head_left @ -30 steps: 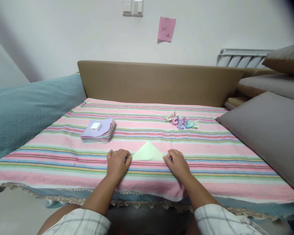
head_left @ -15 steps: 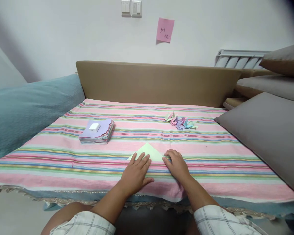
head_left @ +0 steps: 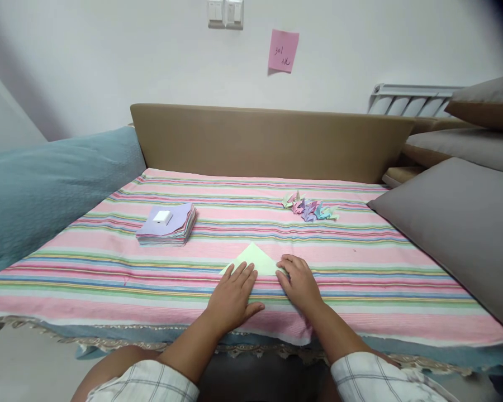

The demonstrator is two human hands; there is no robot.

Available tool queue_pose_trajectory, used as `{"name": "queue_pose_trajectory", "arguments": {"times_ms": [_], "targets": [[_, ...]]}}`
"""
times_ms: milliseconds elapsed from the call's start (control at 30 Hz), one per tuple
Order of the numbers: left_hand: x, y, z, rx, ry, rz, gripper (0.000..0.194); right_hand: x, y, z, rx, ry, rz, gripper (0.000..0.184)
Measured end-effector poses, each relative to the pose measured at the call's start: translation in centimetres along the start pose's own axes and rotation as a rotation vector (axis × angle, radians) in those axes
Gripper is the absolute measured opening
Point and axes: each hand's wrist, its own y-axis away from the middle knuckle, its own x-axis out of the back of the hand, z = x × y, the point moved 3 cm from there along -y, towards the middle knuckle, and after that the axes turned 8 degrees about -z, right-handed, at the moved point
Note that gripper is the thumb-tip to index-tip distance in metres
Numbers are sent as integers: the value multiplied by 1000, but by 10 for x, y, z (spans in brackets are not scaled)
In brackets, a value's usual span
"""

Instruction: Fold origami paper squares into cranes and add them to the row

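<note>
A light green sheet of paper [head_left: 255, 258], folded into a triangle, lies on the striped cloth with its point facing away from me. My left hand [head_left: 233, 293] rests flat over its left part, fingers stretched out and thumb spread to the side, covering part of the lower edge. At the right corner, my right hand [head_left: 299, 282] has its index finger and thumb bent around the paper's tip, which they partly hide.
A stack of coloured paper [head_left: 166, 237] with a small white box [head_left: 162, 217] on top stands at the left. Several small folded paper figures [head_left: 309, 210] lie at the back right. Grey cushions [head_left: 452, 223] and a blue bolster [head_left: 62, 184] flank the striped cloth [head_left: 235, 195].
My right hand has shifted slightly left along the paper's right corner. The left hand stays pressed flat in nearly the same spot.
</note>
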Motion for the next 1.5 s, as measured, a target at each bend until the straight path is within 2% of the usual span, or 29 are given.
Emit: {"name": "queue_pose_trajectory", "arguments": {"times_ms": [233,400,567,800,1033,1233,1500], "targets": [[-1,0,0,7,-7,-4,69,-10,4,-26,171,169,-69,33],[-2,0,-1,-4,10,14,70,-16,3,-28,162,220,-118,38],[0,0,0,-3,22,29,69,-16,2,-27,143,213,-150,36],[3,0,1,12,54,35,65,-11,4,-28,181,154,-143,30],[2,0,0,16,52,16,65,-9,5,-29,212,147,-135,33],[3,1,1,17,51,28,62,-4,5,-23,160,143,-133,25],[6,0,1,16,69,19,61,8,7,0,71,134,-114,32]]}}
